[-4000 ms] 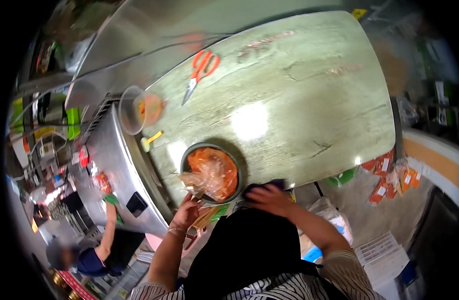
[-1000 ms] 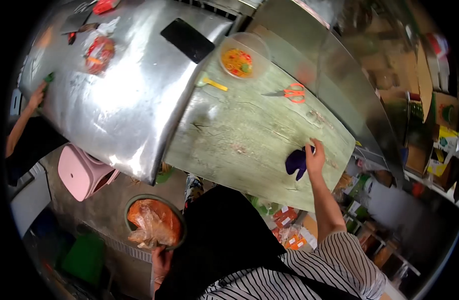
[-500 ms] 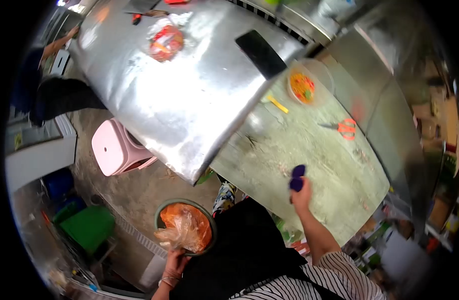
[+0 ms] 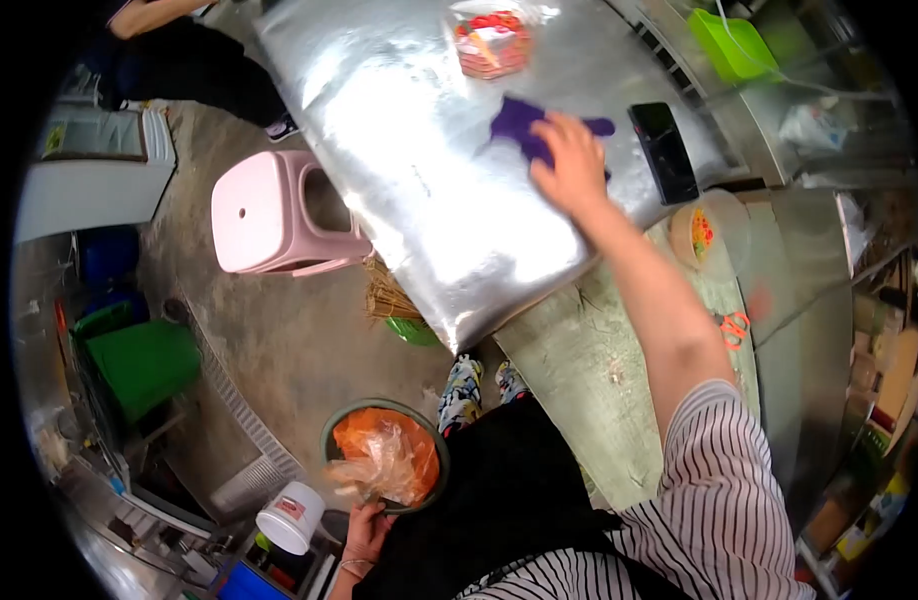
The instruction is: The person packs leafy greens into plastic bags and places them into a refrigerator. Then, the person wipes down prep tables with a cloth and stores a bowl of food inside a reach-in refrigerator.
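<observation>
My left hand [image 4: 367, 530] grips the rim of a dark green basin [image 4: 331, 432] that holds a clear plastic bag [image 4: 391, 462] and something orange. Over the metal table [image 4: 449, 215], my right hand [image 4: 576, 170] is open, its fingers stretched across a purple cloth or glove [image 4: 517, 122]. Parts of the purple item show on both sides of the hand; whether it is still touched underneath is hidden. A black phone [image 4: 664, 152] lies right of that hand, and a bag of red food [image 4: 492, 42] lies beyond it.
A pink stool [image 4: 251, 212] stands left of the table, near a green pot of sticks [image 4: 411, 328]. Orange scissors [image 4: 734, 328] and a food tub [image 4: 701, 235] are on the pale green board [image 4: 589, 385]. Another person's legs [image 4: 214, 85] are at the upper left.
My right hand has moved from above the green board to the metal table with the purple item, and its fingers have opened. My left hand still holds the basin. The view has shifted.
</observation>
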Demonstrator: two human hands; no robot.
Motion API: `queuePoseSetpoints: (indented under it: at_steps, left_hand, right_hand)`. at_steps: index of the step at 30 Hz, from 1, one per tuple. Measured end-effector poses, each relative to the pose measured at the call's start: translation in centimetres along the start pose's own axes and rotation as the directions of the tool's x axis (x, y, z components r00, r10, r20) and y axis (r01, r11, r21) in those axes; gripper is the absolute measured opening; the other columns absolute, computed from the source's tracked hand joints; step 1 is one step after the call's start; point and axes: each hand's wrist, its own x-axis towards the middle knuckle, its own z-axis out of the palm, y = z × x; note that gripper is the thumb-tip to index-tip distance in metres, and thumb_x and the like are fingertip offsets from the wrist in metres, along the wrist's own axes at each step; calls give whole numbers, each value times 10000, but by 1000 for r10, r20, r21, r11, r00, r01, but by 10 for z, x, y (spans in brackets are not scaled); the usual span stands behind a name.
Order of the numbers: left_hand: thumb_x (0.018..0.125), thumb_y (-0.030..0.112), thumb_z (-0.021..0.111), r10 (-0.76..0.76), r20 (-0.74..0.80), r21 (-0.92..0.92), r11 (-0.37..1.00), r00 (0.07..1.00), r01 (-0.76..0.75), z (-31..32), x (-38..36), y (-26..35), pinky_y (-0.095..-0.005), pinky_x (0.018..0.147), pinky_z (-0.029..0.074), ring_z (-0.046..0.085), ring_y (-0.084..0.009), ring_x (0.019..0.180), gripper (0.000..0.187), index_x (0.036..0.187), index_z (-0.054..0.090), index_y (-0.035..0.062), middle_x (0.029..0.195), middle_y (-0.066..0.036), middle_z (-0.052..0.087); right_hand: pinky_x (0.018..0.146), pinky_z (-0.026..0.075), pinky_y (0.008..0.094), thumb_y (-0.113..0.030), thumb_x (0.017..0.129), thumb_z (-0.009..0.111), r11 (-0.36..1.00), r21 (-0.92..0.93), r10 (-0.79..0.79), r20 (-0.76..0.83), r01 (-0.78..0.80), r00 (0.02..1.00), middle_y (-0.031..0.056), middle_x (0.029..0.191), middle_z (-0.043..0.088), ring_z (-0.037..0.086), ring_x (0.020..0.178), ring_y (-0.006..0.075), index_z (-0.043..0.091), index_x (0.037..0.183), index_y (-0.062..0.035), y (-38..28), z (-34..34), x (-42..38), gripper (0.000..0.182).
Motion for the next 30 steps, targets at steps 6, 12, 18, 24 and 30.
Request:
queuePoseSetpoints:
  at_steps: [6,12,18,24,30]
  left_hand:
    - [756,-57,483,21,129,-165,986,991,0,4,7,-13,-417,856,488,543,-292,1029,499,1232,359,29,1175,-143,498]
    - [773,-44,474,131,154,-190,977,979,-101,-1,10,-14,-419,886,466,464,-294,1131,518,1255,324,71,1279,-141,393]
    - [768,-51,477,460,280,274,803,843,-529,-9,2,-26,-401,878,460,496,-264,1087,439,1176,389,85,1165,-109,465]
    - [757,-53,469,222,1,-478,857,975,-194,11,0,-50,-430,855,478,544,-273,1036,446,1182,412,68,1145,-113,530]
    - [764,-10,489,262,-19,-653,727,965,-210,15,-12,-111,-412,889,449,544,-240,1028,404,1165,454,12,1153,-111,540]
  right_hand:
    - [981,301,427,-158,649,664,986,127,-151,372,111,916,98,1274,394,346,1215,272,515,1123,-157,-124,-5,-132,497]
    - [868,387,395,-102,590,682,796,577,-542,547,183,638,71,1093,516,471,1042,285,572,989,-160,-167,5,-222,418]
    - [841,419,291,-5,632,552,722,543,133,499,-428,857,83,952,553,533,913,197,578,952,-51,-132,-78,-196,325]
    - [932,359,406,-45,705,554,941,53,336,-65,-333,940,219,1115,517,477,1047,352,451,1197,9,-18,-14,-106,505]
    - [816,405,385,80,541,543,770,594,-494,326,232,806,106,920,584,519,921,323,583,920,-89,-167,3,-201,416]
